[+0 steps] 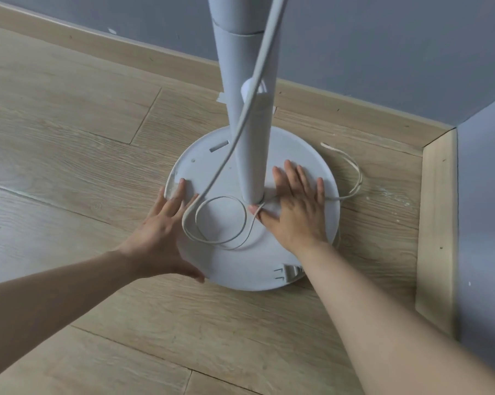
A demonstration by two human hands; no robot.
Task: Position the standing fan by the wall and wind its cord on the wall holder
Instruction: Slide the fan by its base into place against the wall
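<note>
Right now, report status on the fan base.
Left hand open, gripping base edge. Right hand flat on top beside pole. Cord loose over base, plug at front edge; nothing wound.

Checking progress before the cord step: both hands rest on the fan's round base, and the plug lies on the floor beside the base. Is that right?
Not quite. The head view shows the plug lying on top of the round base, near its front edge, not on the floor. The rest holds: the left hand and right hand both rest on the base.

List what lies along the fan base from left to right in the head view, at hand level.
Left hand → cord loop → fan pole → right hand → loose cord on the floor → wooden skirting.
</note>
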